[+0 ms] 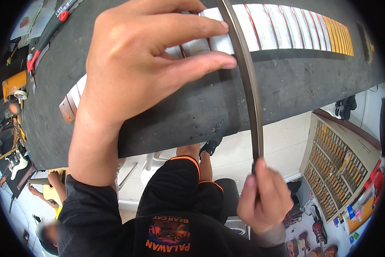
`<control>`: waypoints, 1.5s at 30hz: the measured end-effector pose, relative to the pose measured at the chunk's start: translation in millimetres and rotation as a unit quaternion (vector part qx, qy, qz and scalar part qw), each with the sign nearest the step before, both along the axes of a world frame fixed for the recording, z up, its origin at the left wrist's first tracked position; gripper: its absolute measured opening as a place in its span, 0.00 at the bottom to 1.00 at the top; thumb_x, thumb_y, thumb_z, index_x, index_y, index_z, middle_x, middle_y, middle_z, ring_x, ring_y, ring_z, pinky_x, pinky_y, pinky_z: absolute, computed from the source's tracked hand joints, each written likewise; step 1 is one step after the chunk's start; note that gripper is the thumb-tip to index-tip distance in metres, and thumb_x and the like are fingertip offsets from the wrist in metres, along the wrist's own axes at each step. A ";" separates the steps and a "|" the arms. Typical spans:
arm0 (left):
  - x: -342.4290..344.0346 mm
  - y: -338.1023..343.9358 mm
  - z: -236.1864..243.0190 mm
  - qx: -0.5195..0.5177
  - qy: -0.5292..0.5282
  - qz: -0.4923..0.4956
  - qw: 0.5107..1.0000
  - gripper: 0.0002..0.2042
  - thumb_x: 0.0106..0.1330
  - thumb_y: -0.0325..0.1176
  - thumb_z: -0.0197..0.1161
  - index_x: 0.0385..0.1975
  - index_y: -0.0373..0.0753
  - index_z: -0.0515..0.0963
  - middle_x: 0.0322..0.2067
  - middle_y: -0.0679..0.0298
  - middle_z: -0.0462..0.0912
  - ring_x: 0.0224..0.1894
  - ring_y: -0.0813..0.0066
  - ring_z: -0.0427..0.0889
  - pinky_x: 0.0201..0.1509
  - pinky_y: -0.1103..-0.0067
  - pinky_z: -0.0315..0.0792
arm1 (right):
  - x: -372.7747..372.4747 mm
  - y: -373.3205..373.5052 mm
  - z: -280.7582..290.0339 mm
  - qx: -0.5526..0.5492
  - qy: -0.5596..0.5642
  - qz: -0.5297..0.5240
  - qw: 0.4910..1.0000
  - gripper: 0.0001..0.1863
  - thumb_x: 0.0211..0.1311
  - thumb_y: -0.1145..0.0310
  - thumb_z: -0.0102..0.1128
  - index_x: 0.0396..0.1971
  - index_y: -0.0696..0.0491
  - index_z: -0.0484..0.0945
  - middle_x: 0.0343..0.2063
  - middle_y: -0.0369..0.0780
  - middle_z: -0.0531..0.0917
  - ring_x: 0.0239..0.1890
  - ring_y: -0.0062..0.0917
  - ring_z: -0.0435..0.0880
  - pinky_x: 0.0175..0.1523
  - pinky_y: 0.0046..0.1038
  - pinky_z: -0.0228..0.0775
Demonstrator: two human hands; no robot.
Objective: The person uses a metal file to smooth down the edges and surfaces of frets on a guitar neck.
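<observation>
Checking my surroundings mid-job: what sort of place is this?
Probably a guitar workshop: a long, white-and-orange-banded, fretboard-like strip, a white electric guitar at far left, and a dark-red guitar at lower right.

Broad dark workbench (295,77) across upper frame, surface scuffed and pitted; pale tiled floor (282,137) with thin joint lines, right of centre; white wall (379,115) near right rim; beige rack (309,147) at lower right, filled with rows of tan-and-grey pieces; guitars (318,227) lower in same corner; dark seat (232,197) at lower centre; bright light over floor
</observation>
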State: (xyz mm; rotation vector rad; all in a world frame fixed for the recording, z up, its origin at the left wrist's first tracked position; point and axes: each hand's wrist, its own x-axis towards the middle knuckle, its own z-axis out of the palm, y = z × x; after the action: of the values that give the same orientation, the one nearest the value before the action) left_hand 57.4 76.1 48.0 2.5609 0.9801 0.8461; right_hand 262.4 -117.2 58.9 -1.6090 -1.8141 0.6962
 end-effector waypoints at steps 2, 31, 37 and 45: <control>0.6 0.6 -0.2 -0.012 -0.002 0.008 1.000 0.20 0.40 0.32 0.81 0.37 0.37 0.87 0.36 0.58 0.85 0.34 0.70 0.84 0.37 0.80 0.77 | -7.4 21.3 -2.3 0.005 0.027 -0.019 0.999 0.26 0.48 0.86 0.63 0.52 0.63 0.78 0.26 0.45 0.80 0.20 0.29 0.80 0.24 0.25 0.74; -1.5 3.6 2.3 0.011 -0.008 -0.012 1.000 0.19 0.41 0.31 0.81 0.36 0.38 0.87 0.36 0.59 0.85 0.33 0.71 0.84 0.36 0.81 0.77 | 20.0 -90.1 -1.6 -0.017 -0.008 -0.023 1.000 0.25 0.45 0.84 0.62 0.49 0.61 0.79 0.27 0.47 0.81 0.22 0.33 0.81 0.26 0.27 0.75; 0.0 2.9 -0.3 0.001 -0.009 -0.012 1.000 0.19 0.41 0.31 0.81 0.36 0.37 0.87 0.36 0.58 0.85 0.34 0.70 0.84 0.37 0.80 0.78 | 18.2 -97.9 7.3 -0.036 0.003 -0.033 0.999 0.25 0.44 0.84 0.61 0.49 0.61 0.79 0.26 0.47 0.81 0.21 0.32 0.81 0.25 0.26 0.74; -1.8 2.3 -1.0 0.006 -0.003 -0.007 1.000 0.19 0.41 0.32 0.81 0.36 0.37 0.87 0.36 0.58 0.85 0.34 0.70 0.84 0.37 0.80 0.77 | -4.1 8.1 3.2 -0.030 0.038 -0.031 0.998 0.27 0.46 0.87 0.62 0.51 0.63 0.79 0.26 0.46 0.81 0.23 0.31 0.81 0.26 0.25 0.75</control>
State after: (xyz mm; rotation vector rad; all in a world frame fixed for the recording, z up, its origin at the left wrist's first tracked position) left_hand 55.7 78.4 47.0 2.5705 0.9588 0.8568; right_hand 258.3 -109.1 62.1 -1.6464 -1.6966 0.7793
